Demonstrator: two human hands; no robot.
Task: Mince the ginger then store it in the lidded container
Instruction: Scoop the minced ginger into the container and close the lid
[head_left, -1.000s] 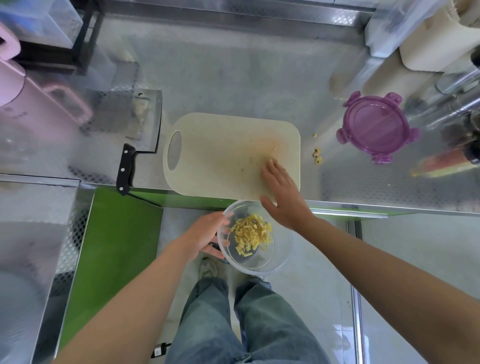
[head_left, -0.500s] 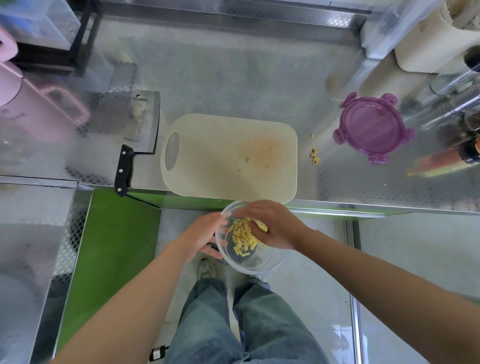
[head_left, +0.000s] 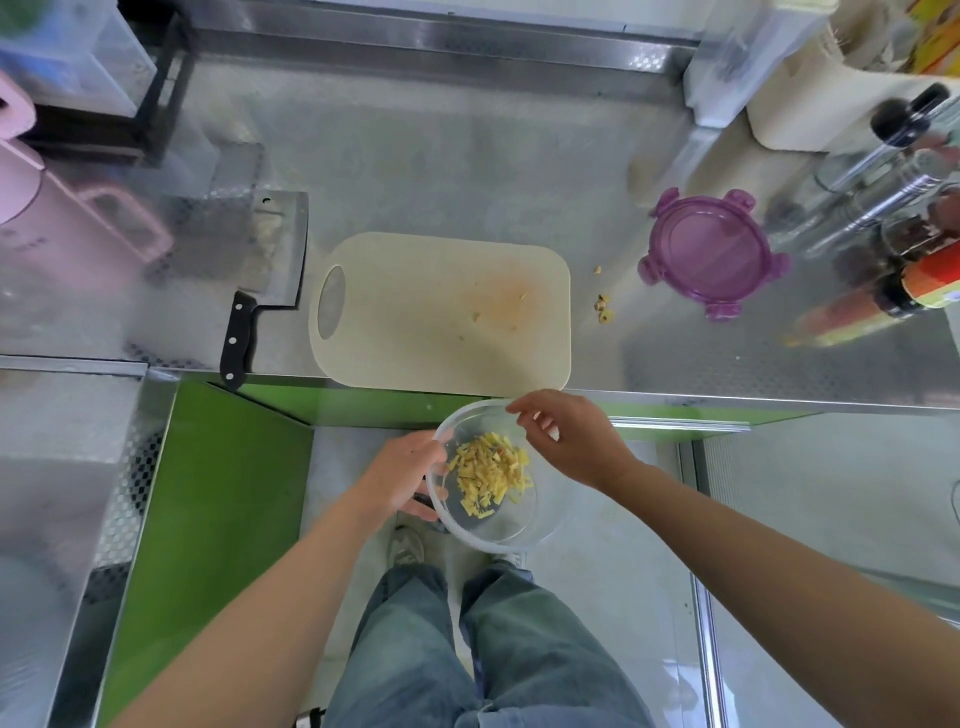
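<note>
One hand carries the load: I see the left hand grip the container by its rim, past the bench edge in front of the cutting board, minced ginger inside. The right hand hovers over the rim, fingers loosely curled, empty. A slip would spill ginger to the floor. The lid lies right of the board, unfitted.

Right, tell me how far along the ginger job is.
Done: the ginger is cut and lies in the clear container; the cleaver lies beside the nearly bare cutting board. In hand: the left hand holds the container, right hand over its rim. Left: fit the purple lid, lying on the counter.
</note>
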